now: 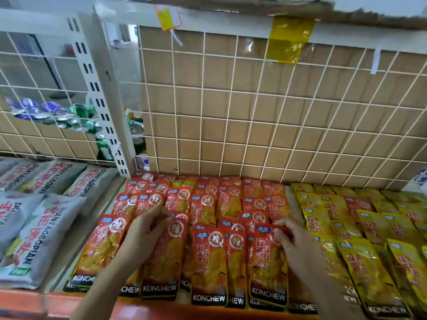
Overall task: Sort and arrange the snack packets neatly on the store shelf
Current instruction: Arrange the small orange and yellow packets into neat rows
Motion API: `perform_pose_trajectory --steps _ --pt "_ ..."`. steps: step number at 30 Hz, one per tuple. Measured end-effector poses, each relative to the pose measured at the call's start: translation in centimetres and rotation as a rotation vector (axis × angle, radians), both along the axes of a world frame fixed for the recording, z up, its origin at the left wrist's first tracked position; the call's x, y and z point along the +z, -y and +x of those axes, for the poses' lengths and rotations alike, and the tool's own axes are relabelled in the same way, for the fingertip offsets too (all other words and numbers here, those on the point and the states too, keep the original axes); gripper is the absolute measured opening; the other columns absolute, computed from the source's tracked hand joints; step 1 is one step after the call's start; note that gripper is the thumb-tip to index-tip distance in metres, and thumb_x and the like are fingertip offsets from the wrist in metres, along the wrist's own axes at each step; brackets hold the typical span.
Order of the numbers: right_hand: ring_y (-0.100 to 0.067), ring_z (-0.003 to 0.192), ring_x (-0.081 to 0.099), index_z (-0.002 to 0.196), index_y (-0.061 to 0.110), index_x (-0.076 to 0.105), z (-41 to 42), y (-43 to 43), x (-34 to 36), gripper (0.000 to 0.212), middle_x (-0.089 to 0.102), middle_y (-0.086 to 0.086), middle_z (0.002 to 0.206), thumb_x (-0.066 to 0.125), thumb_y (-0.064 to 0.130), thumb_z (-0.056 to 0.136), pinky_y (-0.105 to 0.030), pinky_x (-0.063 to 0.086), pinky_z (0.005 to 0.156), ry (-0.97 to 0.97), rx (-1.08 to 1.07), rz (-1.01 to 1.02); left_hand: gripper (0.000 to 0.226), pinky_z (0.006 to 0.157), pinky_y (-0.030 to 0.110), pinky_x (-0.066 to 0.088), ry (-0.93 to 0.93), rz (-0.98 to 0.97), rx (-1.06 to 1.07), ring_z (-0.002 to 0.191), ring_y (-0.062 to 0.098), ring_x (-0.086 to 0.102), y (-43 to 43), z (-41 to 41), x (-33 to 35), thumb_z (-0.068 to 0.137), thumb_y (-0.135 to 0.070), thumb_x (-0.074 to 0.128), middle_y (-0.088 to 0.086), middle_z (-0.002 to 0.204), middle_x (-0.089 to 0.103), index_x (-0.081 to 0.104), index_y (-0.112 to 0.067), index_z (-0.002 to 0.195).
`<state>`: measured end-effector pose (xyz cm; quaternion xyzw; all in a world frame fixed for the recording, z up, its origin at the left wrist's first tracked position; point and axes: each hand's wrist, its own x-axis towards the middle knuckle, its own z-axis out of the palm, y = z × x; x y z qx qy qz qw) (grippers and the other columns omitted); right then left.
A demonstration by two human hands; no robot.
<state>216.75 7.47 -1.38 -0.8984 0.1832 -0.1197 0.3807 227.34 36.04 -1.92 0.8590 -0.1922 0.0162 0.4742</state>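
Red glossy KONCHEW packets lying overlapped in rows on store shelf, yellow packets flanking on right, grey packets on left. Right hand pinching top corner of front-row packet, thumb pressing on printed seal. Left hand curling fingers over top edge of neighbouring packet; gripping or merely touching, cannot tell. Pouches looking light, limp and slick, likely sliding over one another. Flat sealed top edge offering safest hold, sparing soft filled middle.
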Motion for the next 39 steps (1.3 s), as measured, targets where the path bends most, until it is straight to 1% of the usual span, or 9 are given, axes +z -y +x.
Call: perform_pose_trajectory --steps 4,9,16,19,25,28,31,35,39 --pt "0.000 0.073 0.051 0.076 0.036 0.048 0.1 -0.7 -0.2 0.024 0.055 0.015 0.083 0.056 0.019 0.091 -0.014 0.036 0.058 -0.042 -0.042 -0.018 0.015 0.066 0.033 0.052 -0.040 0.023 -0.096 0.072 0.011 0.062 1.1 0.6 -0.3 0.089 -0.008 0.059 -0.004 0.076 0.066 0.057 -0.019 0.080" --pt "0.003 0.069 0.050 0.084 0.030 0.052 -0.1 -1.2 -0.3 0.013 0.053 0.018 0.079 0.056 0.019 0.091 -0.015 0.042 0.060 -0.055 -0.070 -0.081 0.013 0.069 0.028 0.055 -0.052 0.037 -0.144 0.078 0.001 0.061 2.7 0.5 -0.6 0.089 -0.009 0.058 -0.011 0.083 0.064 0.056 -0.020 0.082" --pt "-0.003 0.074 0.051 0.091 0.025 0.054 0.4 -1.5 -0.7 0.006 0.054 0.014 0.081 0.056 0.020 0.091 -0.018 0.041 0.066 -0.057 -0.039 -0.160 0.014 0.067 0.034 0.053 -0.070 -0.031 -0.140 0.074 0.012 0.061 2.2 1.3 -0.5 0.089 -0.008 0.059 0.000 0.078 0.066 0.057 -0.018 0.079" --pt "0.003 0.069 0.050 0.089 0.028 0.052 0.6 -1.4 -1.0 0.007 0.051 0.021 0.077 0.056 0.023 0.092 -0.010 0.036 0.059 -0.073 -0.012 -0.198 0.014 0.064 0.025 0.050 -0.088 -0.101 -0.118 0.071 0.012 0.061 2.1 1.4 -0.1 0.088 -0.009 0.059 0.001 0.075 0.065 0.058 -0.017 0.077" --pt "0.001 0.071 0.053 0.087 0.028 0.050 1.0 -1.1 -1.6 0.008 0.050 0.024 0.074 0.055 0.023 0.092 -0.012 0.040 0.061 -0.059 0.026 -0.245 0.015 0.065 0.015 0.050 -0.157 -0.021 -0.211 0.077 -0.002 0.061 4.4 0.3 -0.3 0.088 -0.014 0.061 -0.008 0.084 0.065 0.056 -0.025 0.080" --pt "0.002 0.069 0.052 0.090 0.025 0.054 1.1 -1.1 -1.6 0.003 0.052 0.020 0.075 0.056 0.026 0.091 -0.011 0.038 0.057 -0.048 0.026 -0.280 0.014 0.070 0.013 0.050 -0.094 0.084 -0.229 0.081 -0.010 0.058 5.1 0.0 -0.7 0.086 -0.017 0.064 -0.017 0.085 0.062 0.054 -0.027 0.082" --pt "0.001 0.072 0.054 0.094 0.023 0.058 1.1 -1.0 -1.7 0.009 0.056 0.016 0.083 0.058 0.030 0.090 -0.011 0.039 0.057 -0.047 0.013 -0.302 0.014 0.070 0.004 0.043 0.019 0.171 -0.251 0.082 -0.020 0.051 5.3 -0.3 -0.7 0.085 -0.022 0.066 -0.026 0.081 0.054 0.052 -0.025 0.086" --pt "0.000 0.080 0.050 0.096 0.023 0.059 1.1 -0.9 -1.6 0.012 0.052 0.017 0.090 0.058 0.033 0.089 -0.008 0.035 0.059 -0.052 0.014 -0.329 0.011 0.073 0.005 0.043 0.090 0.195 -0.243 0.076 -0.013 0.052 5.2 -0.1 -0.9 0.084 -0.023 0.066 -0.028 0.083 0.051 0.058 -0.019 0.091" --pt "-0.003 0.089 0.049 0.098 0.022 0.061 1.0 -0.9 -1.7 0.013 0.048 0.018 0.091 0.062 0.029 0.087 -0.007 0.032 0.062 -0.039 0.006 -0.334 0.013 0.078 0.012 0.046 0.134 0.194 -0.249 0.084 -0.005 0.053 5.1 0.1 -1.4 0.083 -0.024 0.067 -0.022 0.089 0.054 0.060 -0.018 0.093"
